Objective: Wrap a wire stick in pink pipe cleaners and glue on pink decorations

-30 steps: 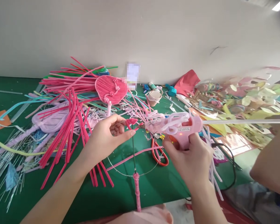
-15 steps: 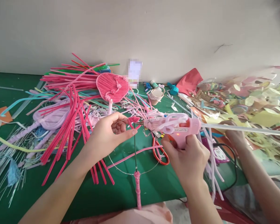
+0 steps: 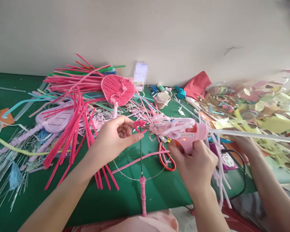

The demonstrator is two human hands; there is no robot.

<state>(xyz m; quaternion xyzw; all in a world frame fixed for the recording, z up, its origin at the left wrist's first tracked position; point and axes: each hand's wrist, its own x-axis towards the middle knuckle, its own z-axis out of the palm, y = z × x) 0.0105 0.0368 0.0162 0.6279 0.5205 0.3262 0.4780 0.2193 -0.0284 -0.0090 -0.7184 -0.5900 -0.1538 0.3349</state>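
Note:
My left hand [image 3: 113,138] pinches a small pink pipe-cleaner piece [image 3: 139,124] at the top of a thin dark stem [image 3: 140,156] that ends in a pink wrapped handle [image 3: 143,195]. My right hand [image 3: 195,162] is wrapped round the grip of a pink hot glue gun [image 3: 183,130]. Its nozzle points left and touches the pink piece. A clear glue stick [image 3: 253,135] juts out of the gun's back to the right.
A green table [image 3: 125,196] carries a heap of pink pipe cleaners [image 3: 74,109], a pink woven fan [image 3: 117,90], a lilac fan [image 3: 52,120], red-handled scissors [image 3: 165,158], a small cup [image 3: 162,98] and coloured paper scraps [image 3: 263,106]. Another person's hand [image 3: 243,145] reaches in at the right.
The other person's arm has moved from the right edge in toward the glue stick's area. My hands, the gun and the pink piece have barely shifted.

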